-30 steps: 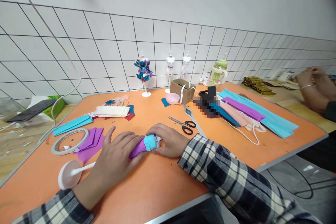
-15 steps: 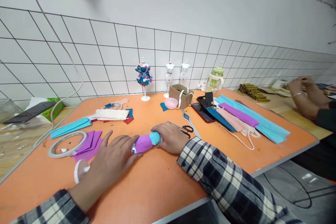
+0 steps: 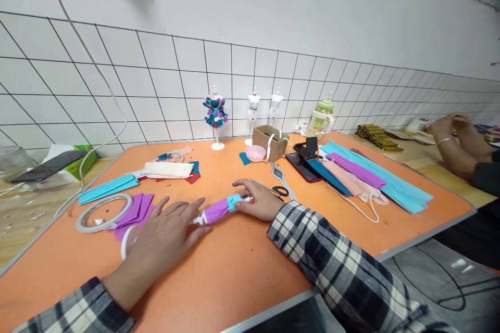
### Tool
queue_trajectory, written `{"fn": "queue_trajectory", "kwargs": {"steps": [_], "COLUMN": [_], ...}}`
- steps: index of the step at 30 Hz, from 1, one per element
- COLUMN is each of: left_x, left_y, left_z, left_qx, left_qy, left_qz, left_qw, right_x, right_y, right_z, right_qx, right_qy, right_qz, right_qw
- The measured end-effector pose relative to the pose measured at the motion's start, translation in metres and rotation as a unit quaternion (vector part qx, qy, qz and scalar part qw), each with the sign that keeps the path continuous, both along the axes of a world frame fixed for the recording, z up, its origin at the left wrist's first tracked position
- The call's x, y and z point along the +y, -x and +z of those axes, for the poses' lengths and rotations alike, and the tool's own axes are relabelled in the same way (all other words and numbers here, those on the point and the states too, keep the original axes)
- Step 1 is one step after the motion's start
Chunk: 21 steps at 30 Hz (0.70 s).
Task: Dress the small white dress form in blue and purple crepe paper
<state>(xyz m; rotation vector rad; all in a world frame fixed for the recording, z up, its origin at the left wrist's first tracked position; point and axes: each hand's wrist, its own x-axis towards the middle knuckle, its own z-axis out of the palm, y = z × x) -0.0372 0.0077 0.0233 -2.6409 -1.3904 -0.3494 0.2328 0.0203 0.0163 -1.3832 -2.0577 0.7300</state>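
A miniature dress form (image 3: 216, 211) lies on its side between my hands, wrapped in purple crepe paper with light blue paper toward its right end. My left hand (image 3: 166, 234) has thumb and fingers around its white left end. The round stand base (image 3: 130, 242) shows partly behind my left wrist. My right hand (image 3: 261, 202) holds the blue neck end, thumb below and index finger raised. Dark scissors (image 3: 279, 191) lie just beyond my right hand, partly hidden by it. Folded purple paper (image 3: 135, 210) lies beside my left hand.
A tape roll (image 3: 82, 218) and blue strips (image 3: 109, 189) are at left. Standing dress forms (image 3: 216, 114), a cardboard box (image 3: 275, 143), a pink bowl (image 3: 255, 153) and a bottle (image 3: 322, 118) stand at the back. Paper strips (image 3: 378, 177) lie right. Another person's hands (image 3: 455, 135) are far right.
The dress form has turned and tilted, its right end now farther from me, showing more white at the left end. My right index finger has lifted off the blue paper. The base has shifted slightly.
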Motion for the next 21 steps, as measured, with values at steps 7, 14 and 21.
{"fn": "queue_trajectory", "kwargs": {"steps": [7,14,21], "left_x": [-0.004,-0.001,-0.031], "left_y": [-0.001,-0.007,0.052], "left_z": [0.005,0.001,0.018], "left_qx": [0.029,-0.018,-0.219], "left_qy": [0.024,-0.083,-0.136], "left_qz": [0.032,-0.034,-0.215], "left_qw": [0.999,0.996,0.942], "right_x": [0.007,0.006,0.011], "right_y": [-0.007,-0.005,-0.013], "right_z": [-0.008,-0.009,-0.008], "right_qx": [-0.025,-0.054,-0.103], "right_qy": [-0.008,-0.071,-0.228], "right_qz": [0.016,0.049,0.033], "right_qw": [1.0,0.995,0.968]}}
